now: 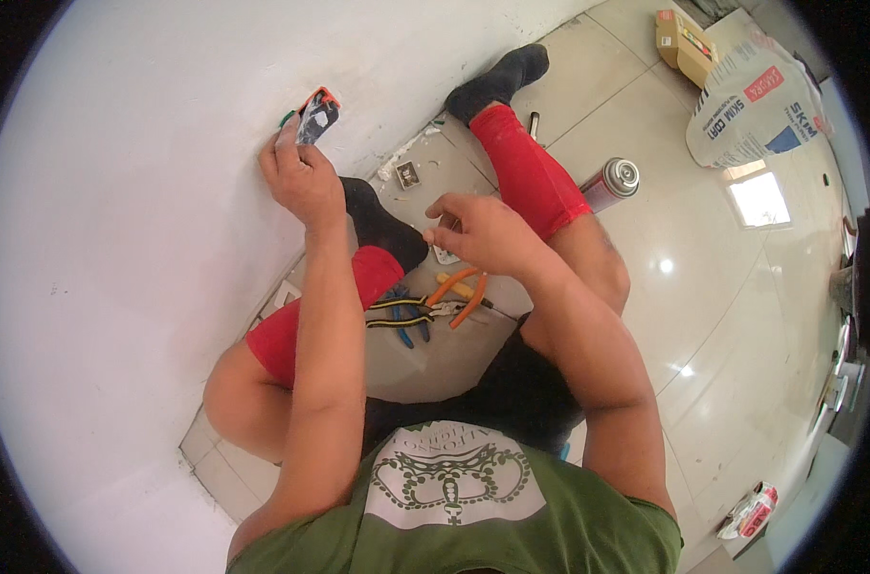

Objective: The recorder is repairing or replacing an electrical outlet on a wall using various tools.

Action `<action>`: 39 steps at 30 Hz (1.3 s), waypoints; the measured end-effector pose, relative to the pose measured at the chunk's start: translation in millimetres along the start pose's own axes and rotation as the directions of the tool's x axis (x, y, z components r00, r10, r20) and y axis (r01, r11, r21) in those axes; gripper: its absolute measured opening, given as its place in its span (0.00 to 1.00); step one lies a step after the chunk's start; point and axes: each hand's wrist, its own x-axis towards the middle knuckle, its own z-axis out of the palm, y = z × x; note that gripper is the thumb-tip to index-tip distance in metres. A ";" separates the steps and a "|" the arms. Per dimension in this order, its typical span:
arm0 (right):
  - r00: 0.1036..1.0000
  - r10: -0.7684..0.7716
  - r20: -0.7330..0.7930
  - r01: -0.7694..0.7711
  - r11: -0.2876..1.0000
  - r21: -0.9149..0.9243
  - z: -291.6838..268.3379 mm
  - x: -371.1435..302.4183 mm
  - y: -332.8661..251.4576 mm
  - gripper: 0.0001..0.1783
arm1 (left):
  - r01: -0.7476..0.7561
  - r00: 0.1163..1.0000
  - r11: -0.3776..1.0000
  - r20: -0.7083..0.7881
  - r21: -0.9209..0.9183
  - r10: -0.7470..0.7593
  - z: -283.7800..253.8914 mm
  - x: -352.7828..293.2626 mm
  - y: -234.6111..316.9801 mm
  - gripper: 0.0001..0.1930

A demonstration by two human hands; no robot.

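Orange-edged wall box (318, 117) sits in the white wall (148, 182) on our left, and our left hand (303, 178) reaches up to its lower rim, fingers drawn narrow; we cannot tell whether they pinch anything, though they probably steady what is inside. Our left foot (387, 225) rests near the wall's base, just short of a small square metal box (408, 175) on the tiled floor (693, 287). Blue-handled pliers (403, 332) and orange-handled pliers (470, 304) lie bunched between our legs (526, 163), likely kept there for a short reach. Our right hand (488, 232) hangs half curled above a white plate (445, 255), thumb and forefinger slightly apart; whether it holds something small, we cannot tell. Our legs bound its room on both sides, while the wall face limits the left hand. Past our right leg stand a spray can (615, 182) and, farther off, a white bag (756, 120)
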 end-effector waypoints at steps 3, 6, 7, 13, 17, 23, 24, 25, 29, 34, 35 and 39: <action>0.999 0.006 0.039 -0.005 0.999 -0.035 1.3 1.0 -0.8 0.21 | 0.081 0.995 0.997 0.067 -0.015 -0.080 3.1 -1.0 -2.9 0.18; 0.998 0.011 0.064 -0.006 0.996 -0.087 -0.6 0.5 0.3 0.21 | 0.021 0.995 0.985 0.095 0.169 -0.038 2.4 1.3 -1.3 0.15; 0.996 0.020 0.085 -0.010 0.992 -0.122 -0.9 0.0 0.1 0.22 | 0.019 0.995 0.986 0.094 0.165 -0.035 -0.1 2.0 -2.0 0.15; 0.991 0.029 0.130 -0.006 0.984 -0.180 -4.6 -1.4 -4.2 0.22 | -0.150 0.989 0.973 0.047 0.178 0.144 -3.5 1.0 -8.3 0.17; 0.989 0.060 0.138 -0.033 0.982 -0.188 -3.4 -3.0 -5.2 0.22 | -0.108 0.994 0.992 -0.003 -0.059 0.108 -3.4 -6.4 -24.6 0.21; 0.989 0.050 0.140 -0.023 0.982 -0.189 -1.2 0.0 -2.6 0.22 | 0.202 0.979 0.976 -0.038 0.081 -0.200 -15.6 -8.9 -13.6 0.20; 0.989 0.049 0.142 -0.020 0.980 -0.200 -1.6 0.6 -4.2 0.22 | 0.366 0.930 0.929 -0.065 0.051 -0.362 -15.7 -10.0 -11.1 0.19; 0.989 0.050 0.141 -0.021 0.979 -0.202 -1.2 0.7 -5.4 0.22 | 0.368 0.928 0.928 -0.072 0.054 -0.364 -14.6 -12.2 -11.6 0.19; 0.987 0.047 0.151 -0.011 0.973 -0.232 4.1 3.5 0.7 0.23 | 0.402 0.914 0.915 -0.041 -0.025 -0.403 -8.7 -19.2 -11.1 0.12; 0.981 0.073 0.180 -0.028 0.971 -0.239 8.1 4.9 -3.9 0.24 | 0.282 0.948 0.938 -0.092 -0.203 -0.305 -14.6 -10.1 -20.3 0.06; 0.980 0.079 0.184 -0.035 0.972 -0.234 9.3 5.2 -5.5 0.24 | 0.202 0.974 0.970 -0.073 -0.138 -0.214 -15.7 -7.5 -26.6 0.08; 0.980 0.081 0.182 -0.029 0.961 -0.276 8.7 6.4 -3.8 0.24 | 0.332 0.943 0.933 0.079 -0.142 -0.324 -16.1 4.5 -20.6 0.12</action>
